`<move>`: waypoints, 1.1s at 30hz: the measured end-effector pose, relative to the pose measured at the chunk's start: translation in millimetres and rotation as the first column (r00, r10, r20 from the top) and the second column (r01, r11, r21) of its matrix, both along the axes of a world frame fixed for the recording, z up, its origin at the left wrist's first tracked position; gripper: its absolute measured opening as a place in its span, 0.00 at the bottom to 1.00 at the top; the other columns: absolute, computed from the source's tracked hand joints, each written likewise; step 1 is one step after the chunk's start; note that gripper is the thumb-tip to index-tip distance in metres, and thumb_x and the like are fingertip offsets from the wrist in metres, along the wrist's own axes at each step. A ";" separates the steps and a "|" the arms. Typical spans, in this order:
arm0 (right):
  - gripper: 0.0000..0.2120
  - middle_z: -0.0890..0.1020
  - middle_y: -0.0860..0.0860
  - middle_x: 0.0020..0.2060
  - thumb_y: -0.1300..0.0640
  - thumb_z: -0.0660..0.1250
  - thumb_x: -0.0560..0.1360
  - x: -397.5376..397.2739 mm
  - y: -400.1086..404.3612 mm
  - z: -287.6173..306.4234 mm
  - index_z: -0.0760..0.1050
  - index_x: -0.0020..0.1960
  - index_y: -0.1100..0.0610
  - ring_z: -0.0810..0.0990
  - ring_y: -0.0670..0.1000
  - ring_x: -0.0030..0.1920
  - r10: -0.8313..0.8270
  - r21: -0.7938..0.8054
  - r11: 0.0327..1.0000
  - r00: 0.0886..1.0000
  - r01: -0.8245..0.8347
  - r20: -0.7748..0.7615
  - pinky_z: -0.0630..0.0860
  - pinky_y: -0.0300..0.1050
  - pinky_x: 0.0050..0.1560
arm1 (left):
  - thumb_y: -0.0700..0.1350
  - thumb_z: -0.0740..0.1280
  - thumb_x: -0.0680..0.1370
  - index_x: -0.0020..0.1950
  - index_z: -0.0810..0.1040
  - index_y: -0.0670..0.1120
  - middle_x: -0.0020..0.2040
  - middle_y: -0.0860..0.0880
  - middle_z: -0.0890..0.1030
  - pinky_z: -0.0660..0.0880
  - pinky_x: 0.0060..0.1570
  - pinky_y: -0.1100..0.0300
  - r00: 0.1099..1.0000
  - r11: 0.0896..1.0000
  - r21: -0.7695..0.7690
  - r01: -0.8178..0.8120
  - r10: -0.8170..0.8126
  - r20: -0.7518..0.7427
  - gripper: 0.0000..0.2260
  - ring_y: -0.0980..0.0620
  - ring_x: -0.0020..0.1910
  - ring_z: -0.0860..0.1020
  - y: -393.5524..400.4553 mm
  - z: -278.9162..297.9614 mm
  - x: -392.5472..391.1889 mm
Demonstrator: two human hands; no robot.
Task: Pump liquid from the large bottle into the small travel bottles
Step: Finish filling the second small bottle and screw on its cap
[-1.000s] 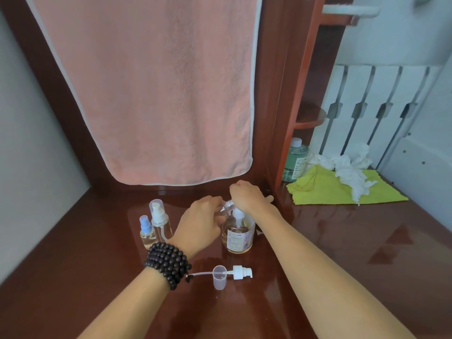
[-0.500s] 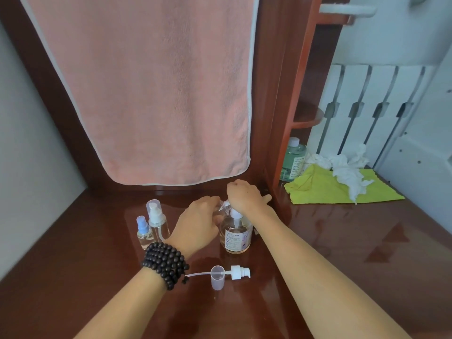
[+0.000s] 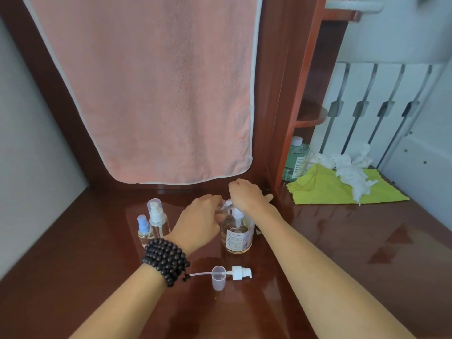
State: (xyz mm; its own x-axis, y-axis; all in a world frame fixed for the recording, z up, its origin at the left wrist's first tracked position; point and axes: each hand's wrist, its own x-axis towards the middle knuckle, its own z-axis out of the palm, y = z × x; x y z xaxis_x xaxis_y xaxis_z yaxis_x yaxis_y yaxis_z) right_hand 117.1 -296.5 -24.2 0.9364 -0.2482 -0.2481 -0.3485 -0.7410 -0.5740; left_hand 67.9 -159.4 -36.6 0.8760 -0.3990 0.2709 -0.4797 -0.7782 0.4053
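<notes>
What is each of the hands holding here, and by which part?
Left hand grips a small clear bottle by its body; right hand rests on the large bottle's pump head.

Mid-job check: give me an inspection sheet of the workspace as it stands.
Surface: glossy brown table.
Job's things: large bottle upright; small open bottle tilted at its pump; two capped travel bottles left.
Clutter: loose pump head, clear cap, green cloth, tissues, green bottle.
Hands: left hand holds small bottle; right hand on pump.
Cables: nothing seen.
Surroundings: pink towel, radiator.
</notes>
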 end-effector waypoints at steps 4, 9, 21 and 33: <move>0.19 0.76 0.54 0.54 0.51 0.44 0.71 -1.7 -1.0 4.6 0.72 0.49 0.55 0.73 0.61 0.64 -0.030 0.040 0.999 0.998 0.028 0.055 0.60 0.67 0.70 | 0.42 0.65 0.76 0.52 0.74 0.48 0.48 0.50 0.77 0.77 0.47 0.46 1.000 1.000 -0.003 0.016 -0.016 -0.003 0.06 0.45 0.49 0.78 3.5 3.8 1.4; 0.16 0.77 0.54 0.56 0.53 0.47 0.83 -0.1 -6.7 12.1 0.72 0.53 0.55 0.73 0.60 0.63 -0.006 0.015 1.000 0.986 0.003 0.167 0.55 0.67 0.68 | 0.42 0.65 0.75 0.53 0.74 0.48 0.49 0.50 0.78 0.77 0.47 0.46 0.999 1.000 -0.008 0.017 -0.016 0.049 0.07 0.45 0.49 0.78 6.2 10.2 3.5; 0.18 0.79 0.54 0.56 0.53 0.47 0.81 -1.8 -6.2 1.8 0.75 0.54 0.55 0.75 0.60 0.61 -0.026 -0.035 0.999 0.987 0.031 0.157 0.58 0.65 0.66 | 0.43 0.65 0.76 0.53 0.74 0.49 0.49 0.51 0.77 0.77 0.46 0.47 1.000 1.000 0.008 -0.010 0.010 -0.008 0.06 0.45 0.49 0.78 4.5 7.1 -1.1; 0.14 0.74 0.52 0.54 0.58 0.47 0.79 2.2 -8.8 -7.2 0.71 0.52 0.55 0.72 0.60 0.64 -0.035 0.021 0.999 0.995 0.033 0.092 0.56 0.67 0.67 | 0.42 0.65 0.76 0.54 0.74 0.47 0.48 0.50 0.77 0.77 0.46 0.46 1.000 1.000 -0.009 -0.028 0.028 0.014 0.07 0.45 0.49 0.78 -0.5 -3.7 -5.5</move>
